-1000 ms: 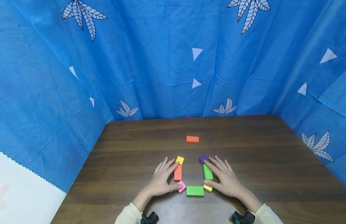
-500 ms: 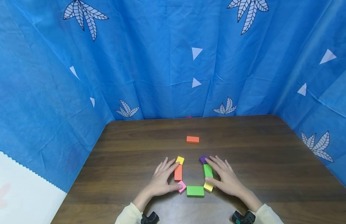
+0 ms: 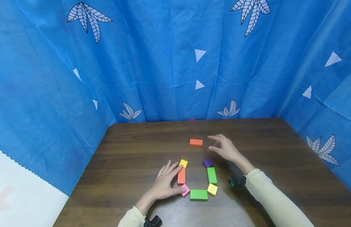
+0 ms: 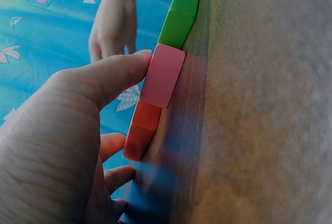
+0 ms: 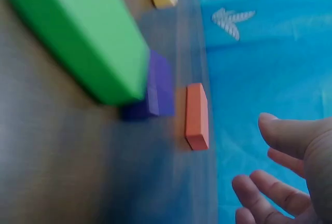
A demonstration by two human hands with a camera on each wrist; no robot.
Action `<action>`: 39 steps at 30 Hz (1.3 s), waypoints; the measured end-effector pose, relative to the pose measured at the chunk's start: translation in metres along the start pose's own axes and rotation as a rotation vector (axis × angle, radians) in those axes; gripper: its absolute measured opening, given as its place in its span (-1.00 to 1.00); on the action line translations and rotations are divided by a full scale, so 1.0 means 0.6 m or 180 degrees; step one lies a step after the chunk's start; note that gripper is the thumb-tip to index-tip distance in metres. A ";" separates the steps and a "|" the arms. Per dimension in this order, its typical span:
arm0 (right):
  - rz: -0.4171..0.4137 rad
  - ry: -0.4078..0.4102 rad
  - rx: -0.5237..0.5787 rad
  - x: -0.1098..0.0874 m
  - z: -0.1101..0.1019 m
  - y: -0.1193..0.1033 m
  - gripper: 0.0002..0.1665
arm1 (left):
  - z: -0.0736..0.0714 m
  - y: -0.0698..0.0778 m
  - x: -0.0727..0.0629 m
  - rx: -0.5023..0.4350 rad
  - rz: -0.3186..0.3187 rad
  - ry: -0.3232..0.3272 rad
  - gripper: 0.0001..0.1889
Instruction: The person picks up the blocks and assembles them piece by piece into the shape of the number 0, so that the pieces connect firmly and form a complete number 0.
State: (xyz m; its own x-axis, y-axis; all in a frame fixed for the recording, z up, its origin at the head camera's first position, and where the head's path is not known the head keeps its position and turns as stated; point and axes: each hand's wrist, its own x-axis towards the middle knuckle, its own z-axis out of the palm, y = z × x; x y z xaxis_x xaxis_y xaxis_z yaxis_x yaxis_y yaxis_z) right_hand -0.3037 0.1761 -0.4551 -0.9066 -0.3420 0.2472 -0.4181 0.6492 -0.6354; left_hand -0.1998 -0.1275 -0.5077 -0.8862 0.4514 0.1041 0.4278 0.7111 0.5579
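Coloured blocks lie in a U on the brown table [image 3: 277,164]: yellow block [image 3: 183,163], orange block [image 3: 181,176], pink block [image 3: 185,189], green block [image 3: 198,194], small yellow block [image 3: 212,189], upright green block [image 3: 211,175], purple block [image 3: 207,162]. A lone orange block [image 3: 195,142] lies farther back. My left hand [image 3: 166,180] rests flat beside the left arm of the U, thumb touching the pink block [image 4: 162,76]. My right hand [image 3: 223,147] hovers open just right of the lone orange block [image 5: 196,116], holding nothing.
Blue patterned cloth [image 3: 175,63] hangs behind and at both sides of the table. The table's left edge drops to a white floor [image 3: 19,195]. A tiny pink thing [image 3: 191,119] sits at the far table edge.
My right hand left the green and purple blocks and rose forward toward the lone orange block. The left hand stayed in place.
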 end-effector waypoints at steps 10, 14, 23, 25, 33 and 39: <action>0.0540 -0.0499 0.0180 0.083 0.012 0.008 -0.40 | 0.002 0.001 0.001 -0.0004 0.0018 0.0008 -0.08; 0.0593 -0.0554 0.0115 0.094 0.025 0.010 -0.48 | 0.003 0.001 0.001 0.0008 -0.0016 -0.0017 -0.08; 0.0749 -0.0646 -0.0014 0.104 0.046 0.007 -0.60 | 0.005 0.004 -0.003 -0.0011 0.0019 -0.0036 -0.08; 0.0741 -0.0643 -0.0069 0.105 0.049 0.006 -0.63 | 0.005 0.005 -0.003 -0.0001 0.0005 -0.0039 -0.08; 0.0608 -0.0591 -0.0130 0.109 0.051 0.010 -0.65 | 0.000 0.005 -0.001 0.0046 -0.0042 -0.0050 -0.08; 0.0497 -0.0626 -0.0174 0.108 0.049 0.016 -0.65 | 0.000 0.003 -0.001 0.0060 -0.0044 -0.0028 -0.09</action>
State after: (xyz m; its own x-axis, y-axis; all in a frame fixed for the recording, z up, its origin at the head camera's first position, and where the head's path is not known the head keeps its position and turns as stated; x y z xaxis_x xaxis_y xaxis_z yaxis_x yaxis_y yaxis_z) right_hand -0.3646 0.1402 -0.4664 -0.9342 -0.3568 -0.0012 -0.2812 0.7385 -0.6128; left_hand -0.1987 -0.1263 -0.5068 -0.8905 0.4461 0.0891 0.4188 0.7274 0.5436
